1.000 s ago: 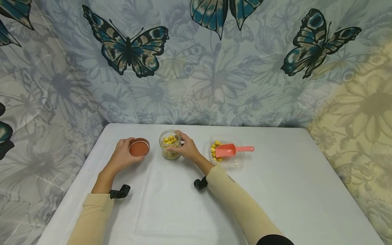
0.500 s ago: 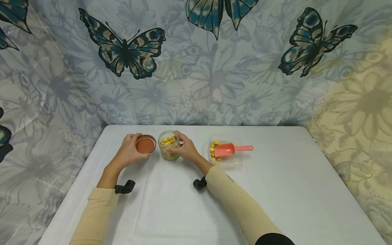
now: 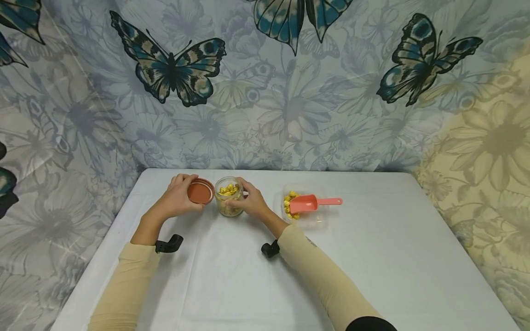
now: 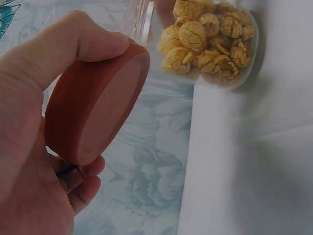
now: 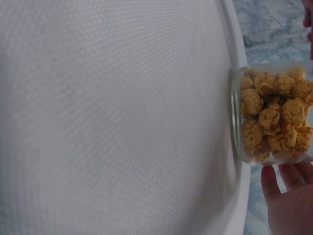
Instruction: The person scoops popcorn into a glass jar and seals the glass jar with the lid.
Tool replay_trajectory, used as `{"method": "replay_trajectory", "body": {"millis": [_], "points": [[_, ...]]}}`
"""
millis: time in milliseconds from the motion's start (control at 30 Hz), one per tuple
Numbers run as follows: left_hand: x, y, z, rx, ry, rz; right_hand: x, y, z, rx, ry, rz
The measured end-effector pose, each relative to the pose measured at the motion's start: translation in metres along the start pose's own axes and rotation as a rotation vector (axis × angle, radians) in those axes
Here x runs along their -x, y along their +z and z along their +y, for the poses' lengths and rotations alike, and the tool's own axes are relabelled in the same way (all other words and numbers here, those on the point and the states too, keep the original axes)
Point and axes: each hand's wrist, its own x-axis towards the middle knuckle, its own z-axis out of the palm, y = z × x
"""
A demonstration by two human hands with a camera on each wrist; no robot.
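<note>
My left hand point(image 3: 175, 198) grips a round reddish-brown jar lid point(image 3: 201, 191) by its edge. The lid is tilted, its inner side toward the head camera, just left of a glass jar point(image 3: 227, 209). In the left wrist view, the thumb lies over the lid's upper rim and fingers curl beneath. Yellow caramel popcorn point(image 5: 274, 117) fills much of the jar, whose mouth is uncovered. My right hand point(image 3: 254, 202) holds the upright jar from its right side, thumb in front and fingers behind. The jar's base is on the white-covered table.
Right of the jar stands a clear plastic tub point(image 3: 319, 223) with some popcorn in it. A coral-pink scoop point(image 3: 305, 203) lies across the tub, handle pointing right. A white cloth point(image 3: 232, 280) covers the table point(image 3: 393, 248), and a butterfly-patterned fabric point(image 3: 298, 115) hangs behind it.
My left hand has carried the lid rightward and slightly up, closer to the jar, tilting it. The right hand and the jar stay in place.
</note>
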Motion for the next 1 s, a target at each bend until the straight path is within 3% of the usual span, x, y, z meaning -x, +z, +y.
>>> {"method": "replay_trajectory", "body": {"millis": [200,533,733,867,1000], "points": [[-0.003,-0.002,-0.002,0.043,0.038,0.015,0.001,-0.003,-0.001,-0.008,0.029,-0.002],[-0.007,0.015,-0.001,0.361,0.089,0.190,0.000,0.000,0.003,-0.001,-0.019,-0.018],[-0.015,0.026,0.006,0.581,0.143,0.215,-0.001,0.001,0.003,0.006,-0.029,-0.018],[-0.022,0.029,0.014,0.584,0.138,0.181,-0.001,0.000,0.004,-0.008,-0.034,-0.016],[-0.027,0.030,0.022,0.473,0.145,0.147,-0.001,0.000,0.005,-0.022,-0.039,-0.014]]}}
